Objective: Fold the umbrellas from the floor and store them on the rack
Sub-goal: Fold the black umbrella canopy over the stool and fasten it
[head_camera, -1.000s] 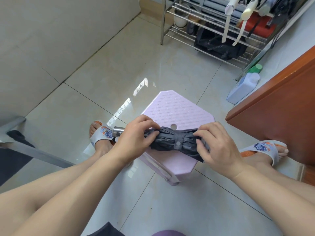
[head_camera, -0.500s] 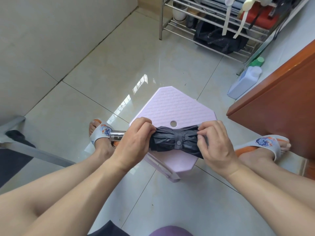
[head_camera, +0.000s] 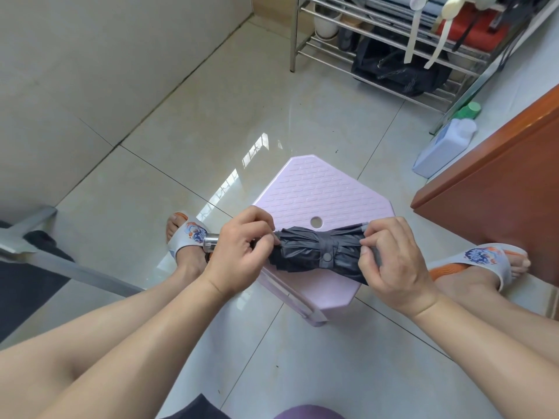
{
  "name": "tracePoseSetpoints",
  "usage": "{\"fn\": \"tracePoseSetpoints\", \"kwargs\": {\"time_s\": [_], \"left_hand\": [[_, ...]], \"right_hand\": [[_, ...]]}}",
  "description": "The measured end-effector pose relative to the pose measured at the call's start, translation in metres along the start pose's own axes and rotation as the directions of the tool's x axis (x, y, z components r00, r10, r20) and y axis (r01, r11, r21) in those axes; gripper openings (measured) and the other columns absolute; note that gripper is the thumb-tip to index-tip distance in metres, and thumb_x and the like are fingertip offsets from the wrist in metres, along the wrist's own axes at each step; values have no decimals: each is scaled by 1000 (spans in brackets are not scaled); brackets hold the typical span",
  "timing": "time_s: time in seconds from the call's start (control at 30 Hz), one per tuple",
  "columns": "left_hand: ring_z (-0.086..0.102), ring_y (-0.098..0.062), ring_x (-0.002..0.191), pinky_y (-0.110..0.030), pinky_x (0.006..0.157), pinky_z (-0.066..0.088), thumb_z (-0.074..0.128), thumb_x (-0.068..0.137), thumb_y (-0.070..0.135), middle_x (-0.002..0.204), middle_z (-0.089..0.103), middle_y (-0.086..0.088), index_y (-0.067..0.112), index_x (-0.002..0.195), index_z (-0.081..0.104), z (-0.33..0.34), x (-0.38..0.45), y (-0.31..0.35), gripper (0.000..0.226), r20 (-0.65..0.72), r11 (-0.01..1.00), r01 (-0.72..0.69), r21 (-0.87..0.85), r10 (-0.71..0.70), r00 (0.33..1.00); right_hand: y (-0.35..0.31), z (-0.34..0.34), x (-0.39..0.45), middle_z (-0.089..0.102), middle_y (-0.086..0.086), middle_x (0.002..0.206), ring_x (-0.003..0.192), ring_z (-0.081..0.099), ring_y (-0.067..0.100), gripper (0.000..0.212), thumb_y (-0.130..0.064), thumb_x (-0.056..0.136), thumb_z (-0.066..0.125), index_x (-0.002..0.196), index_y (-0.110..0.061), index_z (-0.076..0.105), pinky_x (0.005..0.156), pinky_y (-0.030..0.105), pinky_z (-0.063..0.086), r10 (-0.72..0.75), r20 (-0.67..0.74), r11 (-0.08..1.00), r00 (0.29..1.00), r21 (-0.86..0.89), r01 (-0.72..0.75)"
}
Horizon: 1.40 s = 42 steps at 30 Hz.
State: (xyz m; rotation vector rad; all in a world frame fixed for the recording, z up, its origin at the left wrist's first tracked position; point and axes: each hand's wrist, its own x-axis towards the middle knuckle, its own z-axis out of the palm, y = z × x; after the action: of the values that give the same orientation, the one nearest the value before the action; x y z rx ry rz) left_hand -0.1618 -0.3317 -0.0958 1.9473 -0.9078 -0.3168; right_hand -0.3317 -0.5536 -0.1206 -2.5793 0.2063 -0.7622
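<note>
**Setting: a domestic entryway or utility corner**

We find ourselves in a home. The floor (head_camera: pixel 187 140) is glossy cream tile with dark grout lines, meeting a plain tiled wall (head_camera: pixel 90 55). A steel rack (head_camera: pixel 390 68) stands against the far side; we note a dark bag (head_camera: pixel 399 71), a white pot (head_camera: pixel 326 24), a red item (head_camera: pixel 481 31) and hanging straps on its shelves. A plastic jug (head_camera: pixel 444 146) with a green cap sits on the floor beside it. A low lilac plastic stool (head_camera: pixel 320 192), a reddish wooden door or cabinet edge (head_camera: pixel 496 182) and house slippers (head_camera: pixel 190 237) on bare feet support that reading.
</note>
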Motion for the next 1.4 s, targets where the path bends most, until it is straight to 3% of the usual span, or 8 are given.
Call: {"fn": "tracePoseSetpoints", "kwargs": {"time_s": [0.23,0.4,0.57,0.8,0.93,1.13,1.27,1.4], "left_hand": [[57,-5,68,-11,67,40,67,95,5,79,61,9,15,94,68,-2,12,6,10,-70,972,232,-32,-233,970],[55,-13,68,-16,66,41,81,84,9,75,59,3,18,86,71,-9,14,0,13,90,991,127,32,-129,988],[53,-4,71,-9,67,37,81,85,12,79,58,12,17,89,77,-11,18,0,7,169,994,43,103,-61,984],[54,-2,73,-12,67,36,76,87,8,85,63,4,20,83,76,-3,17,-6,12,147,988,14,153,-36,989],[55,-5,74,-14,68,38,75,87,7,87,62,6,20,83,74,-1,16,-7,14,137,990,-3,138,-17,990],[56,-4,75,-10,68,36,74,90,9,87,63,5,19,86,76,-1,15,-9,11,140,988,-1,156,-21,990],[56,-1,75,-8,69,36,72,91,8,88,65,4,18,87,77,-2,17,-10,11,136,988,8,155,-30,990],[56,-1,74,-10,69,37,73,91,9,88,65,5,20,86,76,-1,16,-12,13,137,988,9,153,-30,990]], "right_hand": [[-3,0,0,58,16,90,84,51,32,11,-1,84,54,78,5,60,82,34,42,8,-1,1000,1000,3,-8],[-4,-1,-1,58,15,91,85,52,31,12,-4,85,54,79,4,60,85,31,41,28,19,999,999,18,-29],[-8,-9,10,59,6,90,88,55,24,7,-2,85,58,82,-1,64,84,27,43,176,93,972,980,140,-188],[-6,-34,51,67,-2,91,90,62,16,22,-6,90,69,78,-25,72,82,29,47,444,433,805,785,193,-561],[-6,-30,59,57,-3,80,74,53,6,15,-13,88,74,83,-27,74,69,14,38,472,407,832,782,89,-548],[-8,-34,46,63,-10,72,70,58,11,21,-16,84,78,81,-25,59,68,30,46,490,295,854,820,23,-519],[-4,-46,46,72,-12,81,73,63,-2,23,-1,87,70,83,-24,70,69,7,43,518,357,794,777,138,-592],[0,-49,48,71,-13,80,74,63,0,21,-2,86,73,84,-23,71,69,7,43,521,386,792,761,113,-599]]}}
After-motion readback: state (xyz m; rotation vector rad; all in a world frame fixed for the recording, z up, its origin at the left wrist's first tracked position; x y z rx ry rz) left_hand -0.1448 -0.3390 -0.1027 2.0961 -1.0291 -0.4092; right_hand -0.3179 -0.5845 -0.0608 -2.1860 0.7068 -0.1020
